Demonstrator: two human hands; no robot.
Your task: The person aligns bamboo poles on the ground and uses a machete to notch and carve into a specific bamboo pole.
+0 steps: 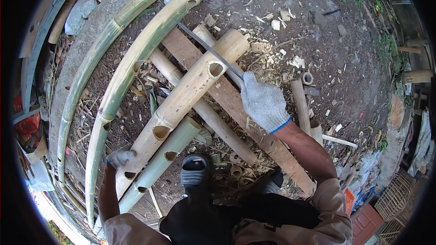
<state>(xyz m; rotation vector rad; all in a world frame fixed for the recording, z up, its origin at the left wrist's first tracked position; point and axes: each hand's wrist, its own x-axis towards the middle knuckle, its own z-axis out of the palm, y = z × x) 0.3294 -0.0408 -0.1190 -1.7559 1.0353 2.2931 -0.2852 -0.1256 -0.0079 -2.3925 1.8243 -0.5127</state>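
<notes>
My right hand (pixel 264 100), in a grey knit glove with a blue cuff, is closed around the handle end of a handsaw (pixel 200 40). Its long, thin, dark blade lies across a thick bamboo pole (pixel 184 94) near the pole's far end; the teeth are too small to make out. Several holes are cut along this pole, one just below the blade. My left hand (pixel 120 158), gloved too, grips the pole's near part from the left side. Under the pole run a rough wooden plank (pixel 231 104) and a thinner bamboo piece (pixel 220 129).
A shorter green bamboo pole (pixel 159 165) with holes lies alongside on the right. Two long holed bamboo poles (pixel 119 84) stretch along the left. Wood chips (pixel 297 61) litter the dirt, and short bamboo offcuts (pixel 299 97) stand right of my right hand. My feet are close by.
</notes>
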